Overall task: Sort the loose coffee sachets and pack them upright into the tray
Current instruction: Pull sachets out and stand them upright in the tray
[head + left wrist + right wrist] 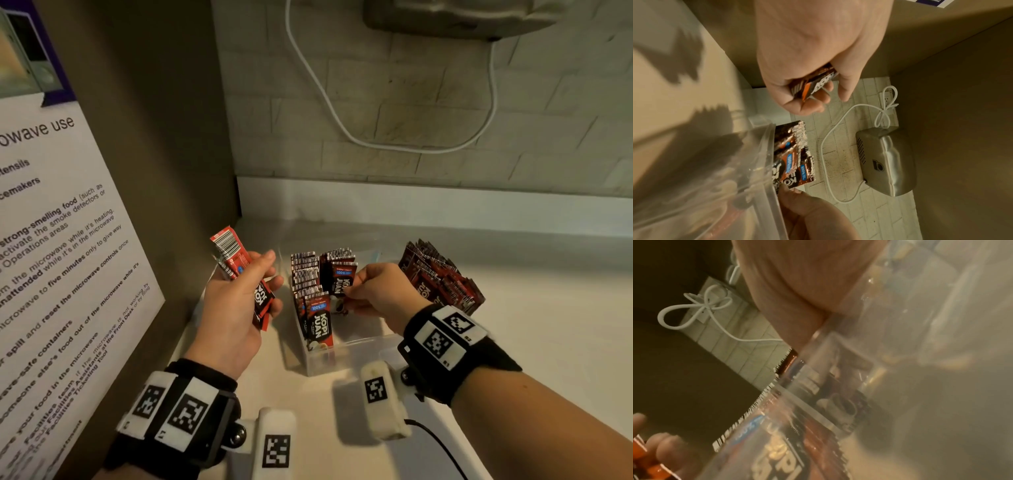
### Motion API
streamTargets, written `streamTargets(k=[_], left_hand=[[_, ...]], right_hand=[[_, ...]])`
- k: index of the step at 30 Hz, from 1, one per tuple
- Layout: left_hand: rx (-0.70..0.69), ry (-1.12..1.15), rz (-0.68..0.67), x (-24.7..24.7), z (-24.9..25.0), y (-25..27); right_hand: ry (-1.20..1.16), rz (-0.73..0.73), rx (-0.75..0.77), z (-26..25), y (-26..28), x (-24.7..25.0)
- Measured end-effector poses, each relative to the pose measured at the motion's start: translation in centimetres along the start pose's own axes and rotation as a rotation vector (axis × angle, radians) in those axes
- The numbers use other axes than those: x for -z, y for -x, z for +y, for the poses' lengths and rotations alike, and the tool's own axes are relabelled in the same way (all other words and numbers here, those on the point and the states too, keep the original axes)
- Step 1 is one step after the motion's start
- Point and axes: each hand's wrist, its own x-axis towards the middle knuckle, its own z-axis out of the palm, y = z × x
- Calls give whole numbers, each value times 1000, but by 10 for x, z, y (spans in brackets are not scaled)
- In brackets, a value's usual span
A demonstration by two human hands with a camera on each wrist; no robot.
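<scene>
On my feed, each bare forearm wore a black fabric wrist strap (pixel 191 428) carrying white plates printed with black square-code markers (pixel 445 337). A white padded camera block (pixel 383 399) hung beneath each wrist, and a thin black cable (pixel 442 448) trailed from the right one.

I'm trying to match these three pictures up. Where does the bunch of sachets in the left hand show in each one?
Head: sachet bunch, left of centre, gripped by the left hand.
Left wrist: upper middle, poking from the fingers.
Right wrist: bottom left corner, orange and blurred.
Shared landmark: white cable on the brick wall.

Head downward; wrists close beside tray (pixel 346 356)
</scene>
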Motion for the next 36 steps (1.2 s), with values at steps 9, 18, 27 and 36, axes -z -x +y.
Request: streamTargets(k=[9, 18, 27, 36], left_hand=[[17, -26, 4, 1, -3, 0], [25, -29, 5, -1, -3, 0], [41, -67, -18, 0, 1, 2], [58, -75, -119, -2, 5, 5]], right_hand=[[6, 51, 38, 6, -6, -5], [11, 72, 65, 9, -9, -6], [6, 115, 105, 8, -5, -4], [1, 241, 245, -7, 6, 3]])
